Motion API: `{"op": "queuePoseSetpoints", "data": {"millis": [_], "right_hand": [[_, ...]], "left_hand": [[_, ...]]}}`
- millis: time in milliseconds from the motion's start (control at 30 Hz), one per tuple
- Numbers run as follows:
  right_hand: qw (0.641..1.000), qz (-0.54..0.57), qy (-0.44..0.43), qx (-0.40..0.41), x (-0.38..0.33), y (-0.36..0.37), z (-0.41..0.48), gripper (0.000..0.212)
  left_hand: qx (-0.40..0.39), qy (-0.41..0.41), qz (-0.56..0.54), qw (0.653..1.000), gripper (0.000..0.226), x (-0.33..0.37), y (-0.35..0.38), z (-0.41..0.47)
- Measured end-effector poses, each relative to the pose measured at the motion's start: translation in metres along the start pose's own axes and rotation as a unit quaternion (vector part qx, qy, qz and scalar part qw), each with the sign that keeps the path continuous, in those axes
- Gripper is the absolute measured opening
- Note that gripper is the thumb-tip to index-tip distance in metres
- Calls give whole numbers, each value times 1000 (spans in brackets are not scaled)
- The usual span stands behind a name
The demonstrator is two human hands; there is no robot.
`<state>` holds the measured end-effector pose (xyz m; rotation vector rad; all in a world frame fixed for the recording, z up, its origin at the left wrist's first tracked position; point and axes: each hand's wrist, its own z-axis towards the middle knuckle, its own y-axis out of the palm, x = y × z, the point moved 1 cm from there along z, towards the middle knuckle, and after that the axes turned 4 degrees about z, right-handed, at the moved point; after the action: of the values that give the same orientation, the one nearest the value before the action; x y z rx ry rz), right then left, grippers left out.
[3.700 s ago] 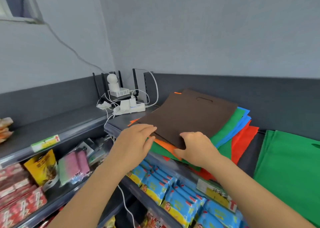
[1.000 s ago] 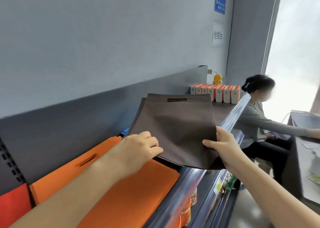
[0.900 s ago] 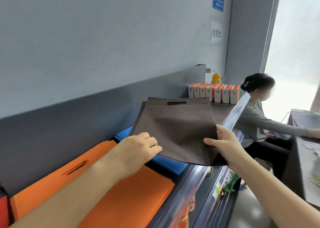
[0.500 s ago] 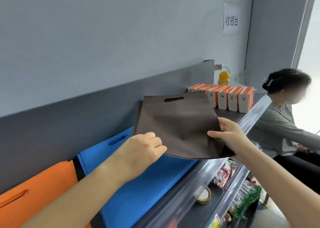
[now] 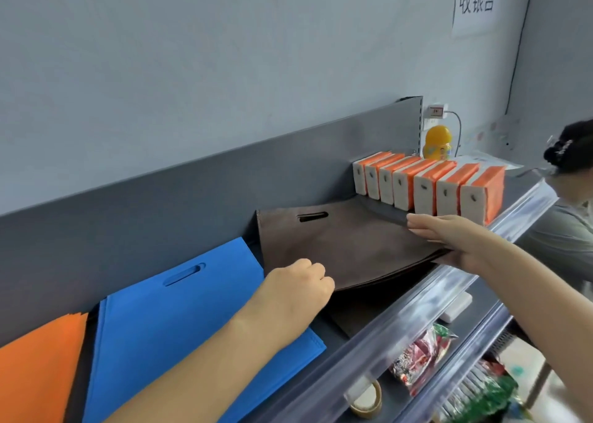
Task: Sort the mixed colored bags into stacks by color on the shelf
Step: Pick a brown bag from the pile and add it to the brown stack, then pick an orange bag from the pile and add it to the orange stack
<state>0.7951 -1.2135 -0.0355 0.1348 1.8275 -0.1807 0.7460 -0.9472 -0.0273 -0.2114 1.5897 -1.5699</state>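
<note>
Brown bag point(image 5: 346, 246) is lower now, beside blue bags point(image 5: 179, 310); left hand point(image 5: 295, 291), right hand point(image 5: 459, 239) pinch its edges so I square it.

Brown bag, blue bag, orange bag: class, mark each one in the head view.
Brown bag point(image 5: 346, 246), head view, middle of top face.
Blue bag point(image 5: 179, 313), head view, below its handle slot.
Orange bag point(image 5: 35, 368), head view, visible right part.

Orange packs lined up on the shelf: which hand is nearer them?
Right. The right hand holds the brown bag at its far edge, just short of the orange packs; the left hand grips its near edge, beside the blue bag.
</note>
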Motion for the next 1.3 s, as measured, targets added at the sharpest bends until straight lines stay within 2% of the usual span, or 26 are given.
{"op": "queuePoseSetpoints", "data": {"millis": [33, 100, 167, 233, 333, 400, 500, 567, 633, 767, 867, 967, 1067, 1167, 1300], "right_hand": [[1000, 4, 3, -8, -1, -3, 0, 34], [1000, -15, -10, -14, -2, -8, -1, 32], [996, -83, -44, 2, -2, -11, 0, 43], [982, -156, -94, 47, -3, -13, 6, 51], [950, -252, -158, 96, -2, -11, 16, 53], [924, -318, -186, 106, 4, -8, 22, 51], [899, -386, -175, 112, 15, -3, 26, 45], [866, -443, -187, 139, 16, 3, 23, 44], [833, -472, -241, 159, 13, 15, 17, 44], [855, -405, -315, 77, 7, 63, -7, 36], [846, -395, -357, 3, 9, 106, -28, 33], [818, -415, -388, -89, 9, 150, -50, 30], [762, -468, -411, -179, 7, 203, -82, 32], [738, -463, -449, -199, 5, 242, -114, 33], [710, -427, -498, -255, 12, 341, -202, 30]], "left_hand": [[10, -5, 4, 1000, 36, 4, 5, 5], [-27, -26, -11, 999, 35, 16, 5, 13], [-52, -31, -8, 998, 37, 23, 5, 21], [-9, -28, -8, 1000, 39, 27, 19, 33], [-4, -4, -92, 996, 31, 40, 13, 35], [4, 1, -92, 996, 31, 40, 14, 36], [0, 30, -119, 992, 25, 38, 15, 34], [-29, 45, -138, 989, 34, 37, 16, 29], [-18, 30, -153, 988, 39, 31, 12, 21], [-19, -51, -164, 985, 33, 11, -1, -12], [-48, -90, -120, 987, 33, -8, -4, -49], [-78, -149, -99, 981, 36, -30, -10, -101], [-82, -214, -78, 970, 40, -48, -22, -168], [-70, -269, -64, 959, 41, -60, -31, -226], [-45, -355, -35, 933, 36, -76, -51, -364]]}}
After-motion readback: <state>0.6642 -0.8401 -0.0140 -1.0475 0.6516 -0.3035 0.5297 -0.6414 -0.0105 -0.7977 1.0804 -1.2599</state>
